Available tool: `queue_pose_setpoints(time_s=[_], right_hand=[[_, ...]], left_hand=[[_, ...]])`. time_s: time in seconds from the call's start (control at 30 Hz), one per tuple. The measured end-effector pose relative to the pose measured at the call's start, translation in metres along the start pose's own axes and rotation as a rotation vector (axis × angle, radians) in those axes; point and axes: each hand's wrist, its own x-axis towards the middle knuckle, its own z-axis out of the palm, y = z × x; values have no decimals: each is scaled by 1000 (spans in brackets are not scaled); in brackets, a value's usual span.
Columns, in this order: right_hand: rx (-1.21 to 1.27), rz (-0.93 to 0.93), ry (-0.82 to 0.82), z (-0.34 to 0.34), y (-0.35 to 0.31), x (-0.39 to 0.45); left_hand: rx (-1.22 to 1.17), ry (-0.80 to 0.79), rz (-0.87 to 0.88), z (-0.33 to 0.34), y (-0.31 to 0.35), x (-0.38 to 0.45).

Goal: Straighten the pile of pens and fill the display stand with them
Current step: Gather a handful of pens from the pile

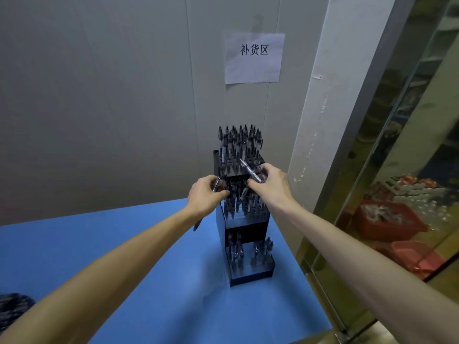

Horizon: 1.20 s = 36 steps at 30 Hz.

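A black tiered display stand (250,275) rises from the blue table near the wall, with pens standing in all three levels. The top tier (238,142) is packed with upright pens; the bottom tier (250,252) holds fewer, in two groups. My left hand (206,194) is at the left side of the middle tier, closed on a pen (216,184) whose other end pokes out below the wrist. My right hand (272,182) is at the right side of the same tier, gripping a clear pen (250,171) that slants up and left.
The blue table (173,269) stands against a grey wall with a paper sign (253,58). A dark heap of pens (12,306) shows at the far left edge. At the right, a glass partition (397,170) has red baskets (387,219) behind it.
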Motion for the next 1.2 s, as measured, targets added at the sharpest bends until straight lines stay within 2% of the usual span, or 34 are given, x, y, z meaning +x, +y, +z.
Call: queue_pose_setpoints(time_s=[0.27, 0.5, 0.63, 0.8, 1.03, 1.2], right_hand=[[-184, -144, -142, 10, 15, 30], [-243, -257, -284, 13, 28, 52], [-244, -305, -374, 14, 31, 65], [-205, -302, -411, 10, 34, 71], [-403, -422, -436, 13, 28, 66], [-425, -382, -426, 14, 24, 63]], left_hand=[[55, -6, -7, 11, -10, 8], [34, 133, -104, 21, -8, 5], [34, 160, -135, 29, -8, 2], [96, 163, -85, 30, -5, -3], [189, 110, -72, 27, -9, -3], [181, 112, -60, 36, -11, -3]])
